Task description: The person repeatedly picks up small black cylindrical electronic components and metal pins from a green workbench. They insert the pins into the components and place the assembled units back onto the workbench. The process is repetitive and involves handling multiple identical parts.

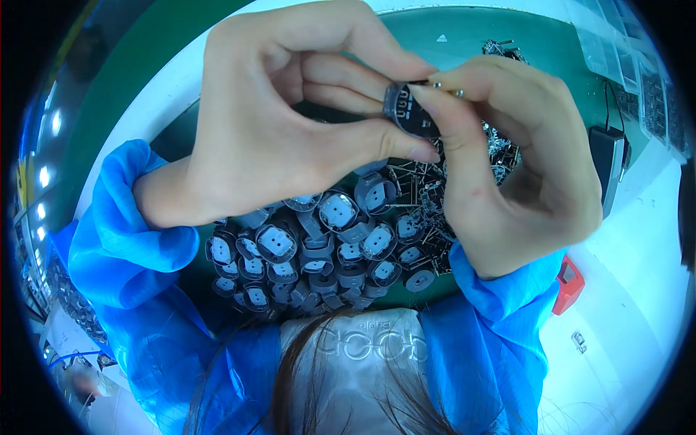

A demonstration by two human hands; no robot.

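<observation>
My left hand (261, 123) is closed, its thumb and fingers pinching a small dark oval plug part (413, 112) with pale markings on its face. My right hand (515, 145) meets it from the other side, thumb and index finger pressed together. Between those fingertips two metal pins (449, 89) show their rounded ends; whether they are joined to the dark part is hidden. Below both hands lies a heap of grey plug housings (337, 210), many with light two-holed faces. Beside the heap, partly behind my right hand, is a pile of loose metal pin parts (417, 185).
A green mat (413, 32) covers the work table (609, 239). Clear plastic bins (616, 54) stand at the far right, near a black box with a cable (607, 156). At right lies a red object (568, 285). Several small parts (69, 304) are at the left edge.
</observation>
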